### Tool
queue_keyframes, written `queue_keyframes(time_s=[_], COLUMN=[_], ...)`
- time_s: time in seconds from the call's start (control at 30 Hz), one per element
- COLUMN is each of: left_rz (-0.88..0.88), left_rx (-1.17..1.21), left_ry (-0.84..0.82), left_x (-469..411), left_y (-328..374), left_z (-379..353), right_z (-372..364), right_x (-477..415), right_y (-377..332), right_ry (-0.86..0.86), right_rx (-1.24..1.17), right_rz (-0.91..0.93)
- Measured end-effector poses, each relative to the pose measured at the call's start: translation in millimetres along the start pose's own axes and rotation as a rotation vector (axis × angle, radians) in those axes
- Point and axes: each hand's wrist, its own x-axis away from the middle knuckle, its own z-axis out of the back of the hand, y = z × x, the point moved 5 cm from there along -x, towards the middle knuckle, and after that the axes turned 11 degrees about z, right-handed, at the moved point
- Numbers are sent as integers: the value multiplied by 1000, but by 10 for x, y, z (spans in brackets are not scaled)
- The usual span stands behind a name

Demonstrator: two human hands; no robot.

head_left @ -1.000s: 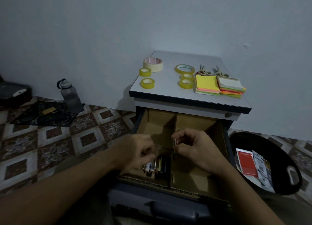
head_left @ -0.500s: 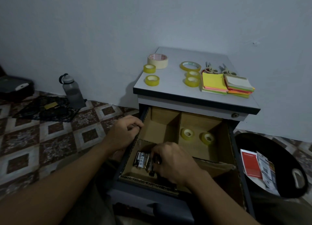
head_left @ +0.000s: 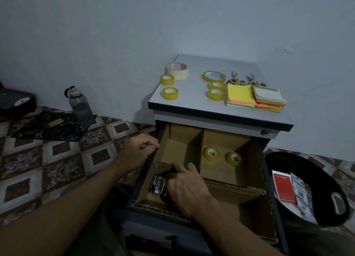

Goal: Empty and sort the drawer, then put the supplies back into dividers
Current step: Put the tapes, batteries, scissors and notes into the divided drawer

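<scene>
Centrally, the left hand (head_left: 137,153) curls round the drawer (head_left: 142,177) by its left rim; the right hand (head_left: 185,190) lies over the batteries (head_left: 158,184) at lower centre, whether pinching any I cannot tell

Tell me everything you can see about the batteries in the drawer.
The batteries are a few small dark cylinders with pale label patches, lying side by side on the cardboard floor in the front-left compartment of the drawer. The right hand covers their right side; whether it grips them is hidden.

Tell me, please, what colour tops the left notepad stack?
Yellow tops that notepad stack; head view.
</scene>
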Motion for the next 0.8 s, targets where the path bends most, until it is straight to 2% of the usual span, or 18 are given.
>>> queue_keyframes(time_s=[0.3, 0.8], left_rz=[-8, 21], left_rx=[15, -25], left_ry=[-20, -44], left_x=[32, 107], left_y=[3, 25], left_z=[13, -10], right_z=[-46, 104], right_x=[-10, 72], right_y=[10, 48], right_ry=[30, 163], right_rx=[27, -164], right_rz=[4, -48])
